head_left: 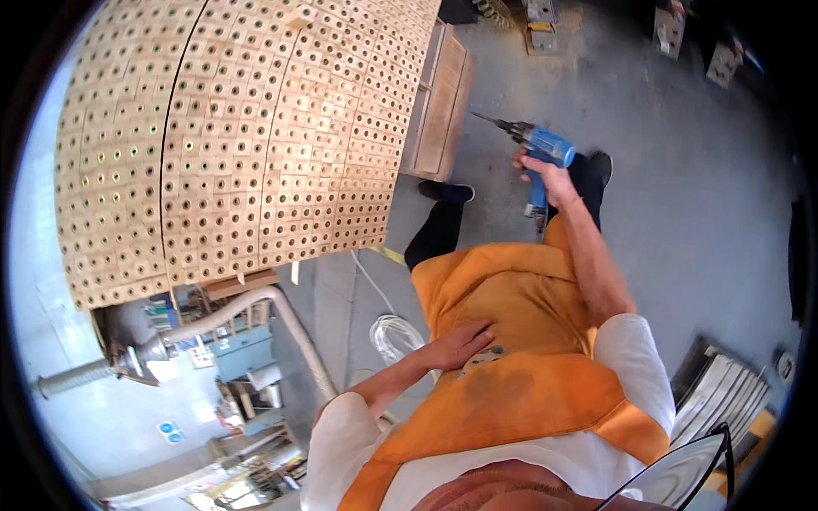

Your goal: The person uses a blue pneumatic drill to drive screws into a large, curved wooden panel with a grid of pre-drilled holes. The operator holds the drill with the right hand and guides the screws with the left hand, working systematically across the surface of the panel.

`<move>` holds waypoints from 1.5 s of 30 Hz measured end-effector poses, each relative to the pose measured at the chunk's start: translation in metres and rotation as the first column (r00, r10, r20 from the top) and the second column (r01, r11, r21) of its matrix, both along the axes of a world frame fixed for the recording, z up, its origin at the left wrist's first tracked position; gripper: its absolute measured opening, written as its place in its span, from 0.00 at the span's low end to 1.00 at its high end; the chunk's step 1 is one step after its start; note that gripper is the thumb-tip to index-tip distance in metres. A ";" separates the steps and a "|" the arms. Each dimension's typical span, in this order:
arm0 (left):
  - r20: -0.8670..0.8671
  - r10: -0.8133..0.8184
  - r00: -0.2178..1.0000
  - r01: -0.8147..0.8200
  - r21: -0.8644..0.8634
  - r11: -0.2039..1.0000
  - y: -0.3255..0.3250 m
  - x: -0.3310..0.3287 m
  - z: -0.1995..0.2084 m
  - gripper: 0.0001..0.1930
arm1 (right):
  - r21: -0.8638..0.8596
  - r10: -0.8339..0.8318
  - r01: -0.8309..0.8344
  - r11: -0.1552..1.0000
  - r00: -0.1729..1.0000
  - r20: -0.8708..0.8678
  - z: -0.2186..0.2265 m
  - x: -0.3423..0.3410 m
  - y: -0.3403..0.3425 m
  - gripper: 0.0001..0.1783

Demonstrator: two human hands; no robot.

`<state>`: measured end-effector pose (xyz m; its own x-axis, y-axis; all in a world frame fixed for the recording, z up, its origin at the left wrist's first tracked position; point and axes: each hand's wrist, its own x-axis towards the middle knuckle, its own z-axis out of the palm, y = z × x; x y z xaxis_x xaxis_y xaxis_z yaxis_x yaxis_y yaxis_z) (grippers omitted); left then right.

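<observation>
Blocks (256,181) of pale wood stand packed in close rows at the upper left, nearly all showing a round hole (221,254) on top. Many holes have dark rims, so the work on them looks well along; in a paler patch toward the right of the rows the rims are harder to make out, and I cannot tell whether anything is left there. The blue drill (552,146) is off to the right, apart from the blocks, its thin bit (487,117) pointing toward their side. The right hand (548,175) has its fingers wrapped around the drill's grip. The left hand (460,345) rests on the orange apron (520,298), fingers loose and stretched out, beside small dark specks. A blue-and-white sign (170,432) shows at lower left; no lettering is clear enough to read.
</observation>
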<state>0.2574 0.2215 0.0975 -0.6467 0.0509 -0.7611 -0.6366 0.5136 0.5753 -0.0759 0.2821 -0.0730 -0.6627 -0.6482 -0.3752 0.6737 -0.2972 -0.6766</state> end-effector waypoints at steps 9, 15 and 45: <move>0.363 -0.401 0.841 0.441 -0.029 0.897 0.011 -0.068 0.032 0.19 | 0.015 -0.145 0.144 0.989 0.984 0.102 -0.014 -0.020 0.011 0.06; -0.026 -0.145 0.989 0.142 -0.080 0.987 0.022 -0.039 -0.030 0.22 | -0.043 -0.147 0.156 0.987 0.976 0.160 -0.030 -0.022 0.014 0.07; -0.237 -0.011 0.971 -0.004 -0.062 0.998 0.030 -0.087 -0.109 0.19 | 0.160 -0.148 0.130 0.978 0.984 0.104 -0.039 -0.021 0.024 0.07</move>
